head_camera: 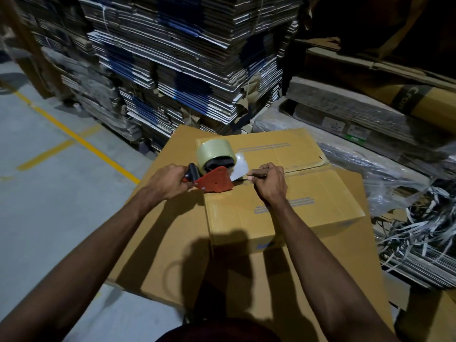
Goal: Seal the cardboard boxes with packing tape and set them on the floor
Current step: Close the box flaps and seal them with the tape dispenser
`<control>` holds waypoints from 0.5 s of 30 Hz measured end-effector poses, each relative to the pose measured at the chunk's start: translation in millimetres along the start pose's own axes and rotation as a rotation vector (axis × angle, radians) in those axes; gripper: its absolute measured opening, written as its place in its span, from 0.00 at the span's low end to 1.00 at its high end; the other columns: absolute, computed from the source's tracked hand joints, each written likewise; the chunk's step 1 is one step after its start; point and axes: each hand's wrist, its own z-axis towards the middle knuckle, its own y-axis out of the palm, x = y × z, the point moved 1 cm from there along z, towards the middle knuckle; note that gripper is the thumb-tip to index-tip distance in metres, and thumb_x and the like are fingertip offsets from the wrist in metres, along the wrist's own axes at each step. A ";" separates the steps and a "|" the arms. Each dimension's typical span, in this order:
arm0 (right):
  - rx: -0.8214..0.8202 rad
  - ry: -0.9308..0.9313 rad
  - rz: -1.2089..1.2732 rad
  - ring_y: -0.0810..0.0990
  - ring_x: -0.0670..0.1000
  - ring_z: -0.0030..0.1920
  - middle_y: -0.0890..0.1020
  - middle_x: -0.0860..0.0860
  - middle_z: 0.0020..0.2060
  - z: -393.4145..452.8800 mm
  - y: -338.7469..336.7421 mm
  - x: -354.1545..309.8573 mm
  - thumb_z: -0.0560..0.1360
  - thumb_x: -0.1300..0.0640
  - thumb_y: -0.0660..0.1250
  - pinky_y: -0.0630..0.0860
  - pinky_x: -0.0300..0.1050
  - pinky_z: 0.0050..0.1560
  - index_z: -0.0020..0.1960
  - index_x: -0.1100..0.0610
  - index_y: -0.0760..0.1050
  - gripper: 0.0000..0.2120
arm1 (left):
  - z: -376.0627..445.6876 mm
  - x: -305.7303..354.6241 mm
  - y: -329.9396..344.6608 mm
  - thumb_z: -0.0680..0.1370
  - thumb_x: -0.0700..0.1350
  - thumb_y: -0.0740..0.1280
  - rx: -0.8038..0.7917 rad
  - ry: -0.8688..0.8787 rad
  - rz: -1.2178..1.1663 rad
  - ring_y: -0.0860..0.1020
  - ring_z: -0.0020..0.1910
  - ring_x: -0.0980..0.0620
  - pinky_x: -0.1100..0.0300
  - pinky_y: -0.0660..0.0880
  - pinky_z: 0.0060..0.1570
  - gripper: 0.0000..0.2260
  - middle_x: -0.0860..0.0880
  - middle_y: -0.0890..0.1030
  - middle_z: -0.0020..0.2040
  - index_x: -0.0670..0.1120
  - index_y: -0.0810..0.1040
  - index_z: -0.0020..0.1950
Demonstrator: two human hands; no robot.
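A grey floor (44,218) with yellow lines (81,141) is lying at the far left, and stacks of flattened cartons (172,65) are rising behind it.

The left hand (167,182) is gripping the black handle (192,172) of the red dispenser (215,181), fingers curled tight round it. The dispenser is resting on the left end of the box (283,211), right at the seam (303,170) where the two top flaps are meeting. A roll (214,150) of clear tape is sitting upright in the dispenser, above the red frame.

A short tab of tape (240,170) is standing out from the dispenser toward the right. The right hand (270,182) is pinching the end of that tab, thumb and forefinger pressed together on it, the other fingers curled under and lying on the box top just beside the seam.

The box is sitting on a larger flat sheet of cardboard (160,243), in front of the person, with blue print on both flaps.

At the right, bundles wrapped in plastic (370,164) are lying beside the box, and a tangle of white straps (424,230) is spilling over more flattened cartons.
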 end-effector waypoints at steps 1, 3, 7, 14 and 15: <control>0.004 -0.009 0.007 0.70 0.48 0.60 0.79 0.40 0.50 0.3 0.9 0.4 0.73 0.50 0.78 0.70 0.45 0.47 0.49 0.44 0.88 0.05 | -6.3 -9.3 -2.9 0.80 0.53 0.71 0.007 -0.013 -0.007 0.72 0.34 0.45 0.56 0.64 0.37 0.15 0.49 0.72 0.33 0.47 0.71 0.41; 0.014 -0.022 0.011 0.71 0.49 0.61 0.79 0.40 0.50 0.0 2.0 0.5 0.73 0.49 0.78 0.71 0.46 0.47 0.49 0.42 0.88 0.05 | -17.4 -28.3 -6.8 0.79 0.52 0.72 0.016 -0.024 -0.038 0.73 0.33 0.45 0.56 0.63 0.36 0.15 0.51 0.70 0.31 0.47 0.71 0.40; 0.010 -0.012 -0.015 0.71 0.49 0.61 0.79 0.40 0.50 0.5 -0.9 -4.5 0.74 0.48 0.77 0.68 0.45 0.48 0.49 0.41 0.88 0.05 | -30.8 -47.4 -9.1 0.79 0.52 0.72 0.043 -0.037 -0.015 0.76 0.36 0.42 0.55 0.64 0.37 0.14 0.50 0.72 0.32 0.47 0.71 0.41; 0.086 -0.209 -0.190 0.76 0.57 0.65 0.82 0.49 0.61 -29.2 14.0 -11.2 0.80 0.51 0.70 0.76 0.52 0.61 0.63 0.51 0.83 0.13 | -32.5 -46.3 -5.9 0.78 0.51 0.72 0.041 -0.038 -0.073 0.74 0.34 0.44 0.54 0.67 0.35 0.13 0.47 0.75 0.34 0.46 0.72 0.42; 0.047 -0.259 -0.213 0.74 0.59 0.69 0.80 0.52 0.66 -37.9 17.9 -12.1 0.81 0.49 0.68 0.73 0.52 0.68 0.68 0.53 0.80 0.17 | -31.8 -47.1 -6.1 0.78 0.50 0.72 0.022 -0.041 -0.078 0.75 0.34 0.43 0.54 0.68 0.35 0.13 0.46 0.75 0.33 0.46 0.72 0.41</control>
